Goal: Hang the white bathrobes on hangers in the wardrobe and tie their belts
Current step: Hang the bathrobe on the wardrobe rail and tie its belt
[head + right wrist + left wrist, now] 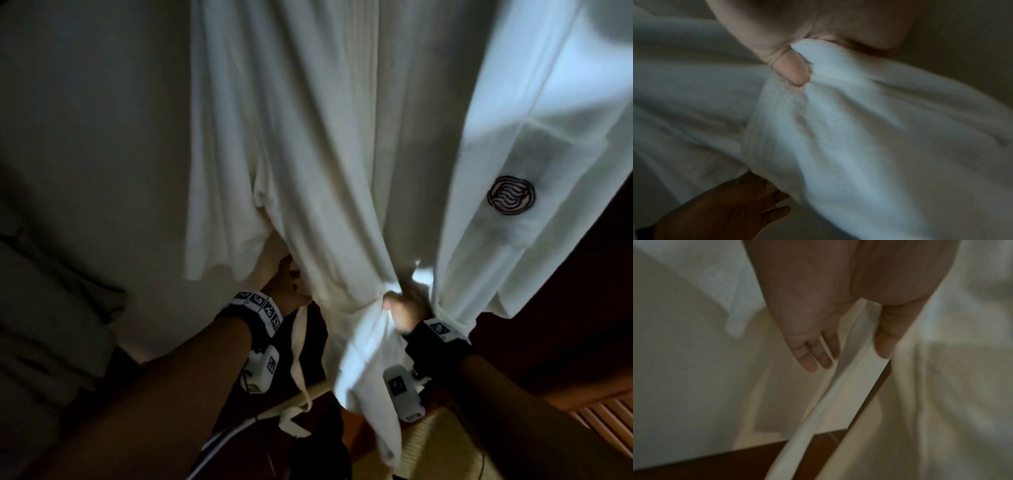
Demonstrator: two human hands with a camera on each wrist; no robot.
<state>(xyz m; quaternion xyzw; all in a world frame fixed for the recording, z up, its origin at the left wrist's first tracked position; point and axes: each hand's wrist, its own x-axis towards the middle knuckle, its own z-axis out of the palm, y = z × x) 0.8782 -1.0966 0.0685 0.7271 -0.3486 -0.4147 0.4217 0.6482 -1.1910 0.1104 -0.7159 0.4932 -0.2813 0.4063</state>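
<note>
A white bathrobe (325, 137) with a round dark logo (511, 195) hangs in front of me. My right hand (404, 305) grips a bunch of its front cloth at waist height; in the right wrist view the thumb (795, 69) digs into the gathered robe (859, 129). My left hand (291, 284) is at the robe's left side and holds the white belt (299, 346), which trails down below it. In the left wrist view the belt (813, 410) runs between the thumb (885, 337) and the fingers (818, 353) of my left hand (851, 358).
A pale wall (85, 137) stands behind the robe on the left, with white bedding (51, 325) low at the left. Dark wood (582, 291) and a slatted wooden panel (603, 418) are on the right. A straw mat (445, 445) lies below my arms.
</note>
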